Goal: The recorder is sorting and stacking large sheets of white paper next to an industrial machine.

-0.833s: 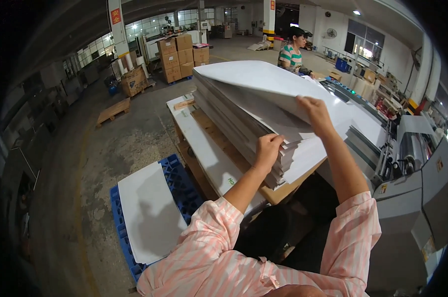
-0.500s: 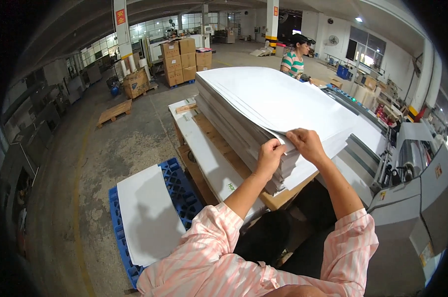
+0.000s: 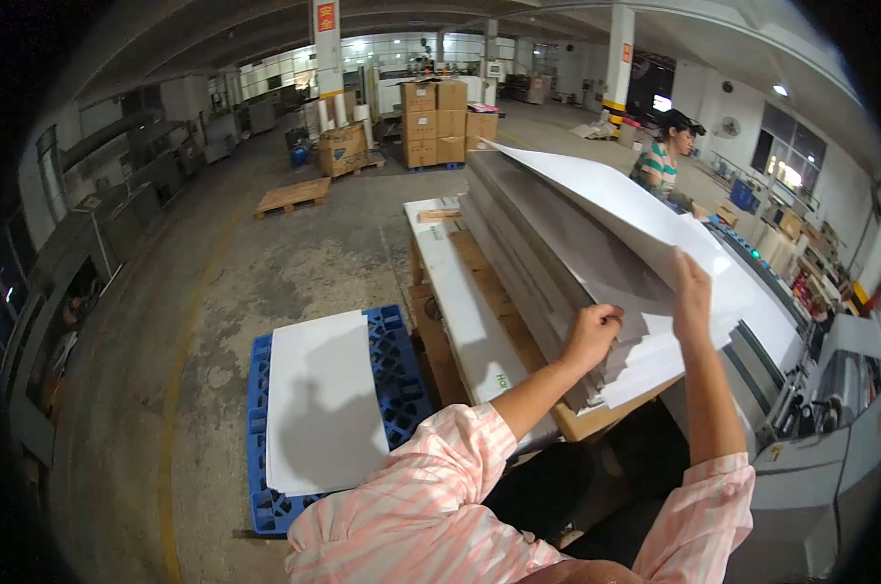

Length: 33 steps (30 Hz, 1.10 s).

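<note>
A tall stack of large sheets (image 3: 548, 263) stands in front of me, its upper surface showing grey-brown where the top is lifted. The lifted white sheet (image 3: 606, 190) is peeled up from the near corner and bows toward the right; whether it is one sheet or more I cannot tell. My right hand (image 3: 692, 292) grips its raised near edge, fingers pointing up. At the stack's near left corner, my left hand (image 3: 591, 336) has its fingers curled, touching the edge of the pile. What lies between those fingers is hidden.
A blue plastic pallet (image 3: 402, 389) carrying white sheets (image 3: 324, 409) lies at lower left. A grey machine (image 3: 801, 428) stands close on the right. Cartons (image 3: 436, 122) and a wooden pallet (image 3: 293, 196) are farther back. A person (image 3: 664, 156) is beyond the stack.
My right hand has raised the top sheet's corner up and rightward, baring the darker surface below. The left hand stays at the stack's corner. The view has swung left.
</note>
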Tool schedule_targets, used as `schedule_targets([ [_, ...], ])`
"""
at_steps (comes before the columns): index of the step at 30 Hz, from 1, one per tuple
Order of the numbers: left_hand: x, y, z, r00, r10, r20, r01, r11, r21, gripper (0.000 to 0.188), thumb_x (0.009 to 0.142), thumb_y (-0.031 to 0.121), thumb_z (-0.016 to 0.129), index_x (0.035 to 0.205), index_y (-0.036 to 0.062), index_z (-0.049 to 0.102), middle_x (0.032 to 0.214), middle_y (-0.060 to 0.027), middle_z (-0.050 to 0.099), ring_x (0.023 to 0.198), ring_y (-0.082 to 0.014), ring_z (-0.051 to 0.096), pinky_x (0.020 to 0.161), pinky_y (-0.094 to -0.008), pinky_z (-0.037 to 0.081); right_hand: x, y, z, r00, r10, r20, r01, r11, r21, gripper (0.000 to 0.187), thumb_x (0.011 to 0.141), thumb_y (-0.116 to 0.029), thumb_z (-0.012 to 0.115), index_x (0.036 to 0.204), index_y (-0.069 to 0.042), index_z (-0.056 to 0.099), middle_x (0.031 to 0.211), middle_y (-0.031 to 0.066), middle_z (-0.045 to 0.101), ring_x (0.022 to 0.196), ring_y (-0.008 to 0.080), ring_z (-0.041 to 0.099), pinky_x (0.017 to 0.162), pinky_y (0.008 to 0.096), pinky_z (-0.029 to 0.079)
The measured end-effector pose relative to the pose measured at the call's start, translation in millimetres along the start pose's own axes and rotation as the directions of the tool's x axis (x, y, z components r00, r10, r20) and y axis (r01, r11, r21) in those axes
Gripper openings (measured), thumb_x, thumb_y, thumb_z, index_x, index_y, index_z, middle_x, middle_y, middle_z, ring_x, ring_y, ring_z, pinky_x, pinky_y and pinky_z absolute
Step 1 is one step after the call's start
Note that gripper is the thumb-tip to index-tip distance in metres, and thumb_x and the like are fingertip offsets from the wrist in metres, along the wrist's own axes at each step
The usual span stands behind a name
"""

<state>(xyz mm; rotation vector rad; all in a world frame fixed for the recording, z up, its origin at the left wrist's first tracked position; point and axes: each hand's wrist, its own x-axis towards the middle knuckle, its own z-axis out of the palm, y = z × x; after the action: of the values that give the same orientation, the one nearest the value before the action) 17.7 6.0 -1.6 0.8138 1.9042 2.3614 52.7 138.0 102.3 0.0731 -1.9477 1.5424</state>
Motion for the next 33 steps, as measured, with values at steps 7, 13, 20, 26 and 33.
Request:
schedule_targets([
  [7, -2.8, 12.5, 0.3, 0.999, 0.008, -0.047, -0.008, 1.000, 0.003, 0.018, 0.082, 0.006, 0.054, 0.092, -0.0044, 0.065, 0.075, -0.0053, 0.063, 0.066, -0.0111, 0.057, 0.060, -0.0246, 0.047, -32.7, 15.5, -2.3, 0.929, -0.047, 0.368, 0.224, 0.863, -0.453, 0.023, 0.088, -0.019, 0.056, 0.100, 0.000, 0.065, 0.088, 0.0145, 0.066, 0.081, 0.0234, 0.061, 0.074, 0.0318, 0.046],
  [13, -7.0, 11.5, 2.2, 0.981, -0.173, -0.083, 0.111, 0.866, -0.488, 0.058, 0.093, 0.021, 0.043, 0.140, 0.0070, 0.012, 0.098, -0.0123, 0.056, 0.085, -0.0182, 0.058, 0.072, -0.0329, 0.051, -38.8, 12.2, -4.3, 0.922, -0.060, 0.383, 0.289, 0.767, -0.573, 0.023, 0.083, -0.022, 0.058, 0.095, -0.004, 0.067, 0.087, 0.0145, 0.064, 0.083, 0.0312, 0.057, 0.075, 0.0377, 0.045],
  [20, -3.3, 10.5, -5.4, 0.988, -0.154, -0.021, 0.117, 0.825, -0.553, 0.035, 0.096, 0.030, 0.039, 0.114, 0.0000, 0.041, 0.094, -0.0115, 0.057, 0.082, -0.0201, 0.061, 0.074, -0.0323, 0.053, -29.8, 5.0, 3.9, 0.918, 0.097, 0.385, 0.208, 0.710, -0.673, 0.030, 0.077, -0.032, 0.064, 0.089, -0.006, 0.070, 0.083, 0.0143, 0.067, 0.074, 0.0286, 0.063, 0.066, 0.0345, 0.049],
  [26, -1.7, 14.8, 4.9, 0.979, -0.198, -0.054, 0.143, 0.849, -0.509, 0.035, 0.092, 0.017, 0.048, 0.119, -0.0036, 0.038, 0.089, -0.0091, 0.056, 0.082, -0.0160, 0.058, 0.075, -0.0306, 0.053, -18.6, 15.1, -4.3, 0.924, 0.259, 0.281, -0.107, 0.882, -0.460, 0.028, 0.077, -0.029, 0.063, 0.083, -0.003, 0.070, 0.070, 0.0128, 0.066, 0.066, 0.0283, 0.063, 0.064, 0.0347, 0.049],
  [33, -0.7, 12.5, 0.3, 0.982, -0.168, -0.083, 0.120, 0.905, -0.409, 0.032, 0.083, 0.003, 0.049, 0.115, -0.0006, 0.044, 0.092, -0.0059, 0.057, 0.081, -0.0127, 0.056, 0.070, -0.0280, 0.051, -35.2, 12.8, -7.1, 0.594, -0.499, 0.631, 0.780, 0.164, -0.604, 0.033, 0.071, -0.012, 0.065, 0.104, -0.010, 0.061, 0.112, 0.0034, 0.058, 0.090, 0.0231, 0.058, 0.070, 0.0358, 0.049],
])
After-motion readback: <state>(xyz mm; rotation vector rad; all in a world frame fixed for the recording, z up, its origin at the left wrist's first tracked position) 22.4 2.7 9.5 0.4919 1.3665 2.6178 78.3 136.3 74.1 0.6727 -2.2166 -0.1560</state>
